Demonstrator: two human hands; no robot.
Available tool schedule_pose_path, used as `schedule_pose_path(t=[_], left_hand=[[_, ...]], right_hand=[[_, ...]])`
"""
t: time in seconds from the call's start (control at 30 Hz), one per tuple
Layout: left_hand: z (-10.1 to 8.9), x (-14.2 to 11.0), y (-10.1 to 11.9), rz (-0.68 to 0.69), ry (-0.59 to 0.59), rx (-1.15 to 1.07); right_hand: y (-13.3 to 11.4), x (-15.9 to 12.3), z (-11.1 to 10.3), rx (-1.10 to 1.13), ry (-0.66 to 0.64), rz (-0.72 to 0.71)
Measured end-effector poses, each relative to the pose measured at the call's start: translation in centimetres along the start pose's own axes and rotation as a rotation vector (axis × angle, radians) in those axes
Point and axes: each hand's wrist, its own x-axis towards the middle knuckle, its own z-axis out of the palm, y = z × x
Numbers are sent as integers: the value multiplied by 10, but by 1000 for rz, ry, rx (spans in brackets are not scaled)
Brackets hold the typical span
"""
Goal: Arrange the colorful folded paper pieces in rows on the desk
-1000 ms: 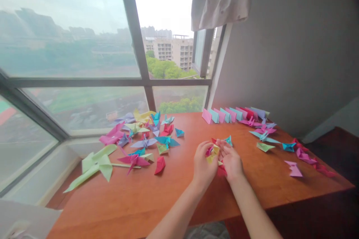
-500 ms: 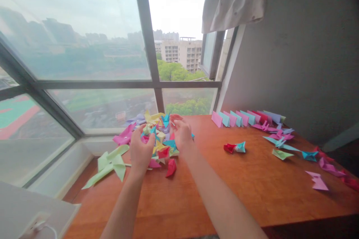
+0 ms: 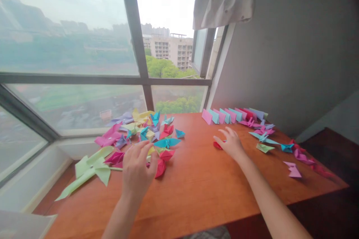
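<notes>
My left hand [image 3: 138,168] is over the near side of a pile of folded paper pieces, its thumb apart from its curved fingers and nothing seen in its grasp. Close to it are a blue paper crane [image 3: 167,142], a red folded paper piece [image 3: 160,168] and a magenta one [image 3: 114,158]. My right hand [image 3: 230,144] reaches over the middle of the table with its fingers spread. Partly covered by that hand is a small red paper boat [image 3: 217,145]; whether the fingers touch it, I cannot tell.
A pale green paper pinwheel [image 3: 95,164] lies left on the wooden table [image 3: 196,194]. A row of folded paper cards [image 3: 220,116] stands at the back right. Several origami pieces, including a light blue crane [image 3: 263,137] and a pink shape [image 3: 292,169], line the right side. Windows rise behind.
My right hand has left the pile and moved right, to the red paper boat. My left hand is still by the pile, now nearer its front. The view has turned right.
</notes>
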Motion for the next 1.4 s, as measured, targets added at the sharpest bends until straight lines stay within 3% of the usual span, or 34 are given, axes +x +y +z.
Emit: schedule_pose_path(t=[0.13, 0.3, 0.53, 0.73, 0.83, 1.0, 1.1, 1.2, 1.3, 1.4], left_hand=[[11, -17, 23, 90, -115, -112], [15, -37, 33, 119, -178, -236], [19, -51, 32, 61, -213, -281], [16, -54, 36, 99, -230, -291], [17, -54, 38, 92, -218, -285], [19, -54, 36, 61, -232, -271], [19, -56, 34, 70, -238, -280], [19, -58, 31, 80, -208, -273], [20, -58, 30, 94, -171, -255], [21, -57, 29, 119, -166, -249]], right_hand=[[23, -19, 10, -116, -108, -41], [4, -29, 22, -122, -89, -124], [-52, -22, 35, 20, -201, -143], [-92, -21, 50, 88, -203, -159], [-119, -17, 48, 245, -145, -147], [-199, 3, 50, 516, -124, -269], [-254, 19, 68, 613, -207, -418], [-293, 31, 92, 640, -306, -486], [-307, 33, 110, 619, -388, -515], [-294, 24, 110, 617, -405, -568]])
